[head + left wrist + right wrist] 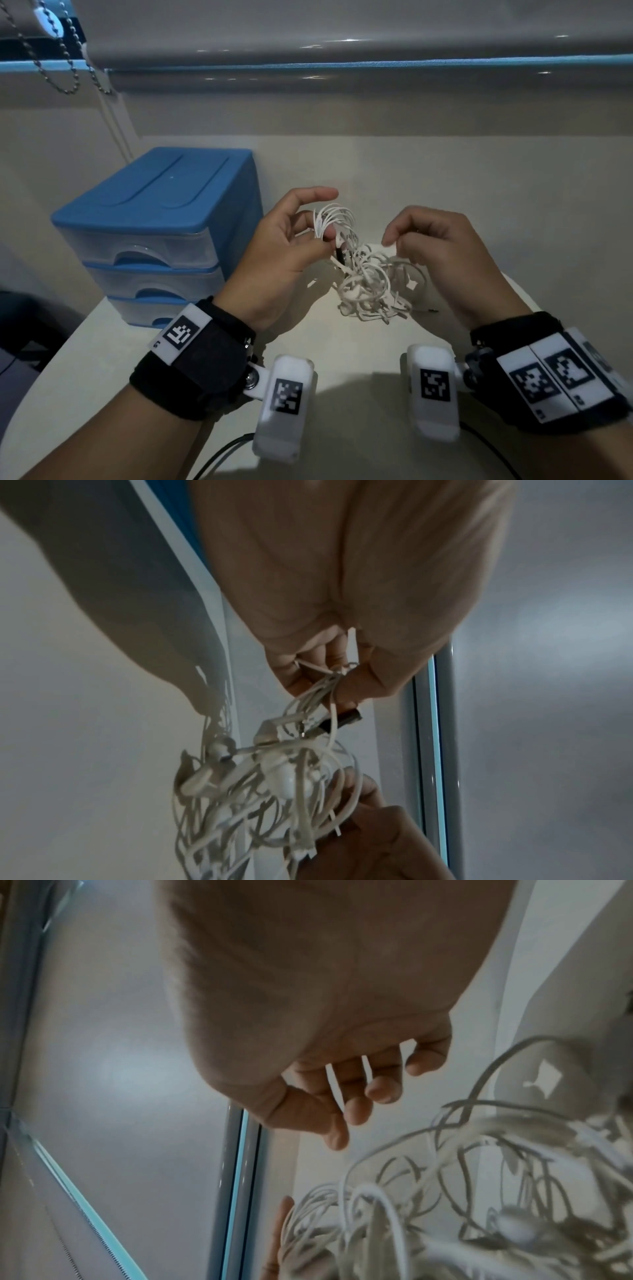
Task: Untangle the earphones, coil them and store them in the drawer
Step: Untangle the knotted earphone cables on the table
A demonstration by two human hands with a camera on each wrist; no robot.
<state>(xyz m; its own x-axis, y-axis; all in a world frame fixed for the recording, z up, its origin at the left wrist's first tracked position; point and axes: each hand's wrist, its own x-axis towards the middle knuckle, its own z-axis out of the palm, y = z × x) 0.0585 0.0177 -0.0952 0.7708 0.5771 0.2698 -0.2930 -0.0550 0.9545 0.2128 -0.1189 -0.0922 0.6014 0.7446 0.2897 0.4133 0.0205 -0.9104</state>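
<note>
The white earphones (370,281) are a dense tangle hanging between my hands, their lower loops resting on the white table (445,171). My left hand (327,216) pinches a bunch of cable loops at the tangle's top left between thumb and fingers; the left wrist view shows the hand (329,674) gripping the strands, with the tangle (274,777) dangling below. My right hand (397,240) is at the tangle's upper right. In the right wrist view that hand (359,1104) has loosely curled fingers with nothing between them, the cables (479,1191) close beside. The blue drawer unit (154,205) stands to the left.
The drawer unit has three translucent drawers, all pushed in. A roller blind (342,34) and its bead chain (65,68) hang behind the table. The table's rounded edge (68,346) curves near my left forearm. A black cable (219,455) trails under my wrists.
</note>
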